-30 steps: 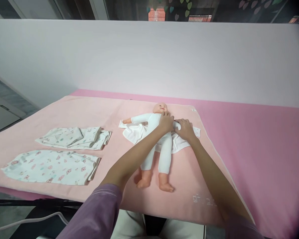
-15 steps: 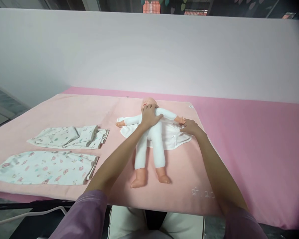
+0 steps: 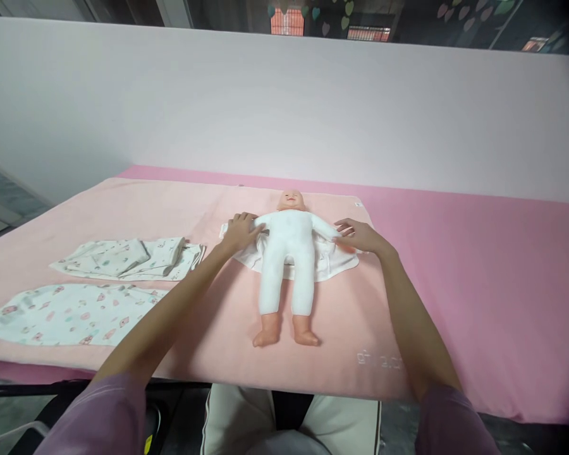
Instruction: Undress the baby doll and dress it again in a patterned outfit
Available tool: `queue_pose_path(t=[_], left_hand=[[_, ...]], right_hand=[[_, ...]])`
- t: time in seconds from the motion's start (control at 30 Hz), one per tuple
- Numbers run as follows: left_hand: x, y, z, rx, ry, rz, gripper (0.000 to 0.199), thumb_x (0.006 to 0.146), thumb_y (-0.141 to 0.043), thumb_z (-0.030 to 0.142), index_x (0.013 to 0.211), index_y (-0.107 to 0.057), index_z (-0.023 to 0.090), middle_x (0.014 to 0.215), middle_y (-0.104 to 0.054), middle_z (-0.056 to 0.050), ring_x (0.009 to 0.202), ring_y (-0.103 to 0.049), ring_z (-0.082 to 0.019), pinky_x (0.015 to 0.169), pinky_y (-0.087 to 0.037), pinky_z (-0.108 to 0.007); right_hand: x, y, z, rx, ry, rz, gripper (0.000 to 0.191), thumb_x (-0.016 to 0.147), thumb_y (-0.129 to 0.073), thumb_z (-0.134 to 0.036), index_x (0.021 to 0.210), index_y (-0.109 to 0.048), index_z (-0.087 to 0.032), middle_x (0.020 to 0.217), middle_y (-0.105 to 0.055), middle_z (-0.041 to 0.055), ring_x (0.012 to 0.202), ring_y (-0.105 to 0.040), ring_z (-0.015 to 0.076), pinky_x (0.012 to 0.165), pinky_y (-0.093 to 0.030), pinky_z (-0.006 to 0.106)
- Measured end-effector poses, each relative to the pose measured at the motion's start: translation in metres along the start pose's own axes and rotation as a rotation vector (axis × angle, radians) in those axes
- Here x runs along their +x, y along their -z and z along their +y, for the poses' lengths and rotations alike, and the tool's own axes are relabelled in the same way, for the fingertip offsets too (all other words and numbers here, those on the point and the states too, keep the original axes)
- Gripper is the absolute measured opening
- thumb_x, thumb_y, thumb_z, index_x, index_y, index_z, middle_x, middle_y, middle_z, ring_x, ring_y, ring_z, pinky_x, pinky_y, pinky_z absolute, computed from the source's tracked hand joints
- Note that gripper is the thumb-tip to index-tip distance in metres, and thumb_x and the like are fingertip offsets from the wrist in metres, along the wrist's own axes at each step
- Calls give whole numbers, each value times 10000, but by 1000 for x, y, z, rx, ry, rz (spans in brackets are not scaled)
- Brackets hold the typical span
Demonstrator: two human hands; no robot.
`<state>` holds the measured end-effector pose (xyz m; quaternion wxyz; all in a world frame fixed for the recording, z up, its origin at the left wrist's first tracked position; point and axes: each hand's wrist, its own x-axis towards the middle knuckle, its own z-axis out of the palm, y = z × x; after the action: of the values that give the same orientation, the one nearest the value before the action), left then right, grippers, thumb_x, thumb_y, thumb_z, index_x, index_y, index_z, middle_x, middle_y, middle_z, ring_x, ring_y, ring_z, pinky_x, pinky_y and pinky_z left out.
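Note:
A baby doll [image 3: 291,237] with a white cloth body lies on its back, head away from me and bare feet towards me. Under it a small white garment [image 3: 325,265] is spread, showing at both sides and between the legs. My left hand [image 3: 239,232] is closed round the doll's arm on the left, covering that forearm and hand. On the other side, my right hand [image 3: 363,236] has its fingers and thumb about the doll's wrist. The doll's hand there is partly hidden beneath my palm.
Two folded printed baby garments lie at the left: one with a small pattern [image 3: 123,258], and a nearer one with pink figures [image 3: 71,316], partly behind my left forearm. A peach mat [image 3: 284,373] covers the pink table [image 3: 478,284]. A white partition [image 3: 284,107] stands behind.
My left hand has left the doll's chest and moved left to its arm. The doll now lies straighter, its face uncovered. The arm by my right hand has come lower.

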<state>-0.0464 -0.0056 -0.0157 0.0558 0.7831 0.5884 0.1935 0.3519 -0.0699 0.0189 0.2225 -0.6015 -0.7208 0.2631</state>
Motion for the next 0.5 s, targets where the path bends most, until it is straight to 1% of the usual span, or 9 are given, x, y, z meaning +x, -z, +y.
queue_pose_path(t=[0.07,0.1,0.17,0.23,0.27,0.33,0.43,0.5], left_hand=[[-6,4,-19,57,17,-29,529,984,-499,619,1293,-615,205,1395,-612,-154,1327,-493,-370,1122,-377,-526],[-9,6,-23,70,10,-30,532,978,-501,636,1278,-612,210,1393,-610,-152,1317,-498,-365,1111,-382,-516],[-12,13,-22,95,-8,-16,516,985,-486,635,1259,-603,214,1393,-604,-153,1303,-503,-356,1094,-382,-500],[-15,20,-12,132,-15,-8,499,995,-468,626,1232,-606,208,1367,-617,-160,1297,-501,-361,1089,-367,-503],[-16,22,-4,152,-21,-6,497,998,-463,626,1215,-610,203,1332,-635,-165,1288,-504,-368,1085,-360,-508],[-17,24,15,176,-48,1,501,1007,-445,633,1184,-616,196,1222,-679,-167,1244,-529,-379,1070,-355,-512],[-17,17,54,150,-111,16,541,1025,-395,665,1163,-614,191,1061,-711,-154,1133,-601,-377,1028,-379,-494],[-14,4,92,106,-157,11,572,1031,-370,688,1163,-608,185,1028,-715,-154,1081,-640,-371,996,-403,-473]], right_hand=[[7,-24,-1,-229,-12,90,534,885,-765,-535,1294,-657,-209,1295,-685,138,1134,-627,306,946,-510,428],[11,-37,-3,-336,-7,143,493,921,-723,-538,1256,-660,-182,1272,-680,155,1154,-605,324,982,-477,448],[14,-56,-8,-476,7,251,432,1007,-593,-530,1208,-648,-152,1233,-671,176,1169,-569,344,1009,-424,463],[13,-60,-11,-524,22,330,401,1058,-490,-491,1210,-632,-148,1215,-666,179,1148,-559,343,990,-403,453],[10,-56,-10,-535,32,359,390,1065,-471,-473,1217,-629,-151,1211,-668,178,1139,-559,342,980,-397,448],[-1,-36,-5,-561,58,397,378,1066,-464,-458,1213,-638,-157,1201,-679,176,1130,-565,347,976,-383,451],[-25,11,18,-619,28,389,428,1061,-452,-516,1071,-691,-161,1077,-714,177,1025,-595,347,979,-366,476],[-45,47,44,-680,-41,373,513,1047,-452,-595,970,-710,-159,978,-722,175,947,-603,340,992,-357,501]])
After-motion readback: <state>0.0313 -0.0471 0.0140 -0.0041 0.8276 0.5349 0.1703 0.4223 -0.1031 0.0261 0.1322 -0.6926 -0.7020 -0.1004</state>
